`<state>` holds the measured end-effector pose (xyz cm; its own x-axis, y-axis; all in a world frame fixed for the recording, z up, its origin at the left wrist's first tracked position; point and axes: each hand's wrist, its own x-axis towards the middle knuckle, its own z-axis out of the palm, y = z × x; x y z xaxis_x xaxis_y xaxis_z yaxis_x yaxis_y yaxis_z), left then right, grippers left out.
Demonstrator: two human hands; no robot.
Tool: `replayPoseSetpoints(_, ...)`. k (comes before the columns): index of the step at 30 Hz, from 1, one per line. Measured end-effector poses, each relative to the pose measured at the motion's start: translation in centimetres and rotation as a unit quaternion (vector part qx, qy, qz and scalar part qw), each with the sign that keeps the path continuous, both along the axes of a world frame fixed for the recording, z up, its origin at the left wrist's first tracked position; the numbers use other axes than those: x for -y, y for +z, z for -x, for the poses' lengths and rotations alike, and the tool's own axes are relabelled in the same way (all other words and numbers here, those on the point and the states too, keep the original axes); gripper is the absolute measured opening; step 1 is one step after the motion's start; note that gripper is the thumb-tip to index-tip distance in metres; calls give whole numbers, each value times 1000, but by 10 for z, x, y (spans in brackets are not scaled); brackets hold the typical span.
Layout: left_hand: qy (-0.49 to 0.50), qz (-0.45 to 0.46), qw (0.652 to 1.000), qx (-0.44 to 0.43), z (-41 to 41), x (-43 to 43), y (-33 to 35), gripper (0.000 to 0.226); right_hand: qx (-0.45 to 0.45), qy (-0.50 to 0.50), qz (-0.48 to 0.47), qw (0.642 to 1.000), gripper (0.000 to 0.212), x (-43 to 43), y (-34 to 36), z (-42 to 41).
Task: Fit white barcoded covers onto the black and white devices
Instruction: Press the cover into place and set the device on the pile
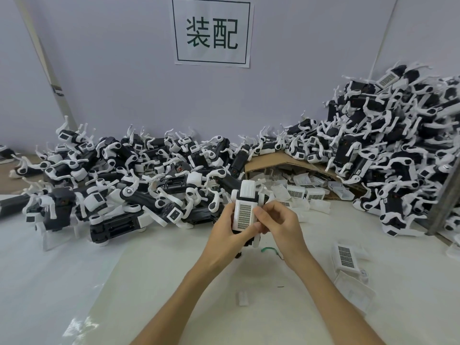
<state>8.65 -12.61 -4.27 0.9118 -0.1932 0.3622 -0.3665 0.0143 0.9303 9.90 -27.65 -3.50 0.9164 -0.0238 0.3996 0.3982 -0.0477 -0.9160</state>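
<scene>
Where the white table (pixel 149 282) lies nearest, one spare cover (pixel 346 256) rests near right; mid-table, left hand (pixel 224 232) and right hand (pixel 280 226), fingers curled, grip a device (pixel 246 189) with barcoded cover (pixel 242 215) on it; far: heaped devices (pixel 129 185), cardboard box (pixel 293 160) of covers.

A single wide-angle camera sits on the person's head and faces forward and down across the glossy white tabletop (pixel 174 270). It is nearest to the left hand (pixel 225 229) and right hand (pixel 281 226), which hold a small black and white plastic device (pixel 245 210) at mid-frame, with the forearms entering from the bottom edge. Farther off, a long heap of black and white devices (pixel 124 175) spans the middle distance. The pale grey wall (pixel 112 70) with its white paper sign (pixel 212 31) faces the lens at the top.
</scene>
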Motion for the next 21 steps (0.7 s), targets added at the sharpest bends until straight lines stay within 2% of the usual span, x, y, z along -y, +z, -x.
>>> replayPoseSetpoints(7, 41, -70, 997, -2, 0, -1, -3, 40, 44, -65, -1, 997, 21, 2, 4, 2)
replayPoseSetpoints(11, 46, -114, 992, 15, 0, 1, -6, 26, 12, -16, -23, 1000, 25, 2, 10, 6)
replayPoseSetpoints(16, 31, -141, 989, 38, 0, 1, -5, 10, -2, 13, 0, 1000, 33, 4, 11, 7)
replayPoseSetpoints(18, 31, -146, 988, 33, 1, 1, -4, 11, 1, 28, 15, 999, 32, 5, 10, 7)
replayPoseSetpoints(21, 32, -156, 986, 47, 3, 0, -3, 32, -4, 56, 39, 998, 29, 9, 10, 6)
